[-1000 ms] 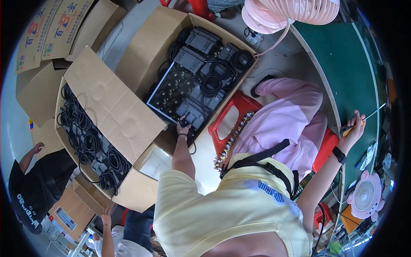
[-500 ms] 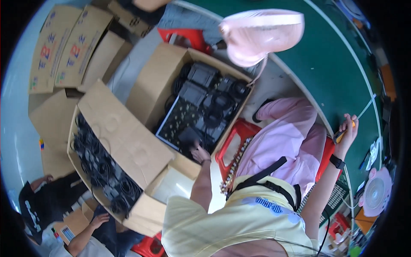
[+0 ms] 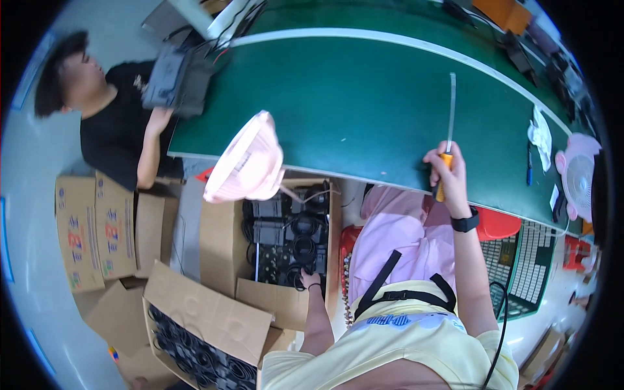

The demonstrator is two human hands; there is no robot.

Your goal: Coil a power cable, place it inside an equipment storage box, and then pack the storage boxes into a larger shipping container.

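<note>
My right hand (image 3: 450, 174) is closed round the yellow-and-black handle of a screwdriver (image 3: 452, 114). The long metal shaft points away over the green tabletop (image 3: 364, 97). Lower left, my left hand (image 3: 311, 280) reaches into an open cardboard box (image 3: 218, 250) and touches the dark contents at its near side. Black devices (image 3: 268, 232) with coiled black cables (image 3: 304, 248) fill that box. The fingers of my left hand are partly hidden among the dark items, so their grip is unclear.
A pink fan (image 3: 257, 166) stands between box and table edge. Another cardboard box (image 3: 201, 318) holds more black cabled devices. At the far left a co-worker (image 3: 110, 123) handles a grey device (image 3: 168, 77). A second pink fan (image 3: 578, 174), a blue pen (image 3: 529, 164) and green crates (image 3: 530, 266) lie rightward.
The view has swung left, showing more tabletop and the co-worker with the device. My right hand has raised the screwdriver over the table. My left hand stays in the box.
</note>
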